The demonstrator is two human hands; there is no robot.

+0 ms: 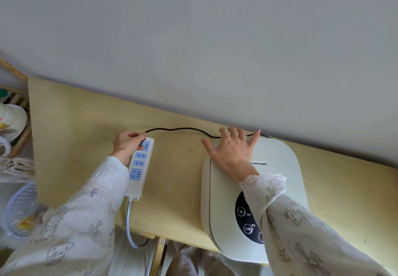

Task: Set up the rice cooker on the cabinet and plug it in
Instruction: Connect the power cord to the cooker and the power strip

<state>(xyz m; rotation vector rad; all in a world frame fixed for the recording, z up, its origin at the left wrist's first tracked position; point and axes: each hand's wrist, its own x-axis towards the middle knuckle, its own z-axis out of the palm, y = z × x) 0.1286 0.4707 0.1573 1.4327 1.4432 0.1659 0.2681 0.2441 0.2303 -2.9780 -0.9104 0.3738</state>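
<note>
While the left hand was pinching the dark plug between thumb and fingers, the plug was at the far end of the white power strip, just over the farthest blue socket; whether the pins were already inside, I could not tell, because the fingers covered them. The strip lay directly at the right side of this hand, touching it, and its long axis ran from the hand back toward the person, along the forearm, so I judged that the coming move was only a short push down into that socket. The left hand was clearly the nearer one for this. From the plug, the black cord went to the right in a loose wave along the wall, toward the fingertips of the right hand. This hand was spread open, with the palm flat on the lid of the rice cooker, and seemed to hold it steady. The cooker stood on the cabinet, well apart from the strip and near the wall, its front edge beyond the cabinet's near edge. The yellow top between the two hands was bare with small dark marks. Beyond the left hand, off the cabinet, I could see a wooden rack and a pale basket.
</note>
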